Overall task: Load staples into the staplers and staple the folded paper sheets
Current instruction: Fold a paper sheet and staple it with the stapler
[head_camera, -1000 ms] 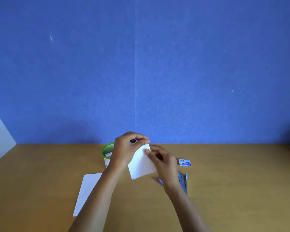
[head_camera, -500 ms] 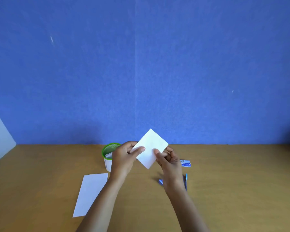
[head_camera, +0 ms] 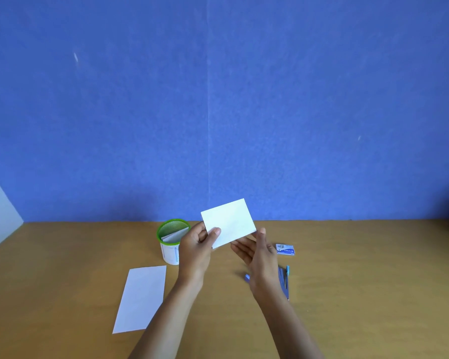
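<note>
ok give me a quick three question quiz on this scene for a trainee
1. True or false: the green-rimmed cup is empty.
2. The staple box lies: A) inside the cup; B) on the table, right of the right hand; C) on the floor.
3. Fill in: the folded paper is pinched by the ____ hand.
Key: 1 false, it holds folded sheets. 2 B. 3 left: the left hand pinches a corner, while the right hand's fingers are straight.
</note>
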A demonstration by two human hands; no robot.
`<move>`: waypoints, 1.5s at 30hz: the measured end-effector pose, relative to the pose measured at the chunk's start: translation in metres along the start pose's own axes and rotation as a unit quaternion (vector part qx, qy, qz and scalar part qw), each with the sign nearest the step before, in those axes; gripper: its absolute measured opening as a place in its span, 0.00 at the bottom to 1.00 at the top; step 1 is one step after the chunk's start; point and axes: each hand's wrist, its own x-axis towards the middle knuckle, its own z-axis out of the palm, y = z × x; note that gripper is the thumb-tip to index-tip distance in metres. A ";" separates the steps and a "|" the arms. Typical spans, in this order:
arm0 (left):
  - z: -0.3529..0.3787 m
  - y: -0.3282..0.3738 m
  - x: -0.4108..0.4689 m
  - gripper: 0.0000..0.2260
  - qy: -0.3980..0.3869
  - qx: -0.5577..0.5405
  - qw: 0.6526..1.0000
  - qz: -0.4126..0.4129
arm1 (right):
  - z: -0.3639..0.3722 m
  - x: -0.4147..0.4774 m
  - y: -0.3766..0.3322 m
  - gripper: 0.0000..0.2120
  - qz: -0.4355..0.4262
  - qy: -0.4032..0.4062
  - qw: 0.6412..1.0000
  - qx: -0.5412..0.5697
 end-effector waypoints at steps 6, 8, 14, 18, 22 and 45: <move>-0.009 0.001 0.007 0.05 0.027 0.002 1.000 -0.013 | -0.053 0.016 0.024 0.11 -0.125 0.067 0.870 -0.472; -0.011 0.002 0.008 0.05 0.031 0.007 0.999 -0.014 | -0.073 0.020 0.035 0.12 -0.141 0.036 0.792 -0.593; -0.011 0.007 0.010 0.06 0.027 -0.004 0.999 -0.015 | -0.097 0.019 0.056 0.21 -0.124 -0.013 0.675 -0.727; -0.013 0.007 0.011 0.05 0.028 -0.007 0.999 -0.017 | -0.099 0.019 0.061 0.19 -0.120 -0.004 0.658 -0.744; -0.014 0.007 0.012 0.05 0.022 -0.002 1.000 -0.017 | -0.099 0.019 0.064 0.18 -0.127 0.010 0.680 -0.722; -0.008 0.008 0.016 0.05 0.002 0.018 1.000 -0.018 | -0.010 -0.011 0.003 0.07 0.103 -0.171 0.979 -0.043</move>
